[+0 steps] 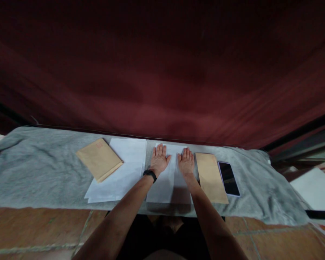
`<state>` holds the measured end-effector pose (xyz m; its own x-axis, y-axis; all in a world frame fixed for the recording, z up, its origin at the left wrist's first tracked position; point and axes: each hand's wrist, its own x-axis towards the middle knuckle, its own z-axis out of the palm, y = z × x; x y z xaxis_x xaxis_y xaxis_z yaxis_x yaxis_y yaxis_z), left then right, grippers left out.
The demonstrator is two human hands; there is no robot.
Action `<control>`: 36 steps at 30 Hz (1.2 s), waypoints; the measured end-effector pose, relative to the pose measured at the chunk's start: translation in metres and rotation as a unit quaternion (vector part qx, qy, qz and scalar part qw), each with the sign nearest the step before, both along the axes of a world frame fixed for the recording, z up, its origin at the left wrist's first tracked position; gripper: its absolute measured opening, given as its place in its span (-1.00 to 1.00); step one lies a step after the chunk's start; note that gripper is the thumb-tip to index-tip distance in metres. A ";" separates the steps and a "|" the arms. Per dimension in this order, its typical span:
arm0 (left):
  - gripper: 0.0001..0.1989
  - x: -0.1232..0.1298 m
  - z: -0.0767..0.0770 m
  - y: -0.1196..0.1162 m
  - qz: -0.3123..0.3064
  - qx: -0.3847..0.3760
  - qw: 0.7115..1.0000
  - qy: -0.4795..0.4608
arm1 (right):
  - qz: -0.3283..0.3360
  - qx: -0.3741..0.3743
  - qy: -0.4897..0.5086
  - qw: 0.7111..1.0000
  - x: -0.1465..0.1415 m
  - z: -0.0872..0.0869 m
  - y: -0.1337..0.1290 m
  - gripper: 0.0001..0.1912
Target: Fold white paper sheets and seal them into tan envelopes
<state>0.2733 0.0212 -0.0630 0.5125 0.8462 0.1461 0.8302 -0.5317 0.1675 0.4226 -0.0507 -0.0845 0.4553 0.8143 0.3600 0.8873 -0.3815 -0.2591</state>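
Head view, left hand: the left hand (159, 160) lies palm down on the sheet of white paper (162, 191), near its far left edge. Its fingers (160, 148) are straight and slightly parted, the thumb angled toward the other hand; they have hold of nothing.
Right hand: the right hand (186, 164) is also palm down, near the far right edge of the same sheet. Its fingers are extended, close together, with the thumb out to the left; nothing is gripped.
Sheet under the hands: lies flat in the middle of the cloth-draped desk (43, 166), in front of the person; a shadow crosses its near right part.
Wrist: a black band (150, 175) circles the left one.
White papers: a loose overlapping pile (132, 162) sits left of the sheet, slightly askew.
Brown envelopes: the left envelope (100, 159) is turned at a slant, partly over the pile and partly on the cloth, with a faint red mark; the right envelope (209, 173) lies just beside the sheet, its near left part behind the right forearm.
Phone: a dark-screened phone (229, 178) in a pale purple case, just right of that envelope.
Surroundings: dark red backdrop (151, 90) beyond; tiled floor (38, 227) below.
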 end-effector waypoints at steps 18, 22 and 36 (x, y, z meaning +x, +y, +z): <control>-0.46 -0.026 0.018 -0.098 -0.193 0.014 0.980 -0.042 | 0.144 -0.040 -0.041 0.988 -0.064 0.006 -0.121 -0.42; -0.40 -0.052 0.010 -0.131 -0.193 -0.012 0.980 -0.036 | 0.128 -0.065 -0.033 0.989 -0.061 0.010 -0.129 -0.43; -0.48 -0.086 0.016 -0.147 -0.220 0.011 0.975 -0.008 | 0.125 -0.012 -0.054 0.991 -0.050 -0.003 -0.152 -0.36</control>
<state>0.1878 -0.1256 -0.0469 0.8233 0.5408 0.1723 0.5174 -0.8399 0.1637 0.3724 -0.2032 -0.0879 0.1985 0.9054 0.3752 0.9768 -0.1512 -0.1519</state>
